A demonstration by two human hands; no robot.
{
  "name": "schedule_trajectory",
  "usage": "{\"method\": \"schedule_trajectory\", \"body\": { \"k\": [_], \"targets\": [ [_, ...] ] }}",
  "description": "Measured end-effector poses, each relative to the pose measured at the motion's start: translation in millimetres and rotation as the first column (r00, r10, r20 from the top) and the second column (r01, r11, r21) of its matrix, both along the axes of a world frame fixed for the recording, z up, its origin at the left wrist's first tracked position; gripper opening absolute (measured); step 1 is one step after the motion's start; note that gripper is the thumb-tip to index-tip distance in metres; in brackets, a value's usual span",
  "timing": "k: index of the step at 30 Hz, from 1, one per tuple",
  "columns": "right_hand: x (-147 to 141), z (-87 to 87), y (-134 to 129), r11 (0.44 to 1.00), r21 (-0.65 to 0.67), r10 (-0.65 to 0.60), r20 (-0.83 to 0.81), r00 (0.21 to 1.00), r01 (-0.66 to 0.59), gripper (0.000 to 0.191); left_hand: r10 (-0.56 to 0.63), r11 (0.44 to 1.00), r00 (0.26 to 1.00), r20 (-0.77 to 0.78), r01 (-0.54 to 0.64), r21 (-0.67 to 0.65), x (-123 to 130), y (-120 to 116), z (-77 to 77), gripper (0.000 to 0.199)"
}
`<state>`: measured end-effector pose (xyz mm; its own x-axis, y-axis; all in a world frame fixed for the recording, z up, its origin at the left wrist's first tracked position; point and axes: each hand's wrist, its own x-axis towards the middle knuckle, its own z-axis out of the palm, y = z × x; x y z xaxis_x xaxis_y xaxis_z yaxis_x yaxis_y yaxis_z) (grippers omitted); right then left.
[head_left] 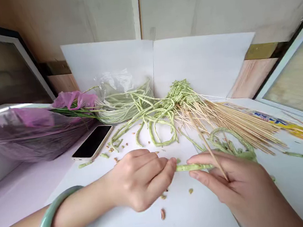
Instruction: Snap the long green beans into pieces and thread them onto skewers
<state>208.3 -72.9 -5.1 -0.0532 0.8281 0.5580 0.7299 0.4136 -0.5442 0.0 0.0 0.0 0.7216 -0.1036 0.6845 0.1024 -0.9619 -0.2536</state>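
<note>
One bean piece (192, 167) runs left-right, pinched by left fingers (170, 168) and right fingers (203, 179); ends seemingly hidden.

A thick, rounded, pale green bangle (45, 224) with a smooth, glossy, jade-like surface is circling the bare left forearm (87, 204), its milky colour shifting between lighter and darker green. The left hand (144, 179) and right hand (237, 182) are showing bare.
</note>
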Motion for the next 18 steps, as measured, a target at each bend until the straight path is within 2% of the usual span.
{"method": "schedule_trajectory", "body": {
  "k": [4, 7, 10, 12, 14, 18],
  "targets": [
    [1, -4.2, 2, 1.0, -0.014, -0.023, -0.019, 1.0, 0.023, 0.01, 0.039, 0.996, 0.997, 0.06, -0.035, -0.076, 5, 5, -10.0, 0.017],
    [2, -8.5, 2, 0.998, -0.047, -0.041, -0.037, 0.998, 0.04, 0.012, 0.071, 0.966, 0.996, 0.06, -0.054, -0.254, 6, 5, -13.2, 0.018],
    [3, -11.7, 4, 0.997, -0.066, -0.05, -0.064, 0.997, 0.046, 0.013, 0.054, 0.9, 0.997, 0.058, -0.024, -0.436, 6, 1, -13.5, 0.024],
    [2, -13.2, 5, 0.997, -0.071, -0.037, -0.082, 0.996, 0.032, 0.012, 0.026, 0.838, 0.998, 0.058, 0.01, -0.546, 7, -2, -13.4, 0.022],
    [0, -14.9, 6, 0.996, -0.089, -0.02, -0.116, 0.993, 0.01, 0.011, 0.013, 0.751, 0.998, 0.069, 0.036, -0.659, 9, -4, -13.6, 0.017],
    [-2, -18.4, 6, 0.988, -0.151, 0.003, -0.197, 0.98, -0.034, 0.011, 0.065, 0.488, 0.996, 0.059, 0.019, -0.873, 12, -7, -15.4, 0.017]
  ]
}}
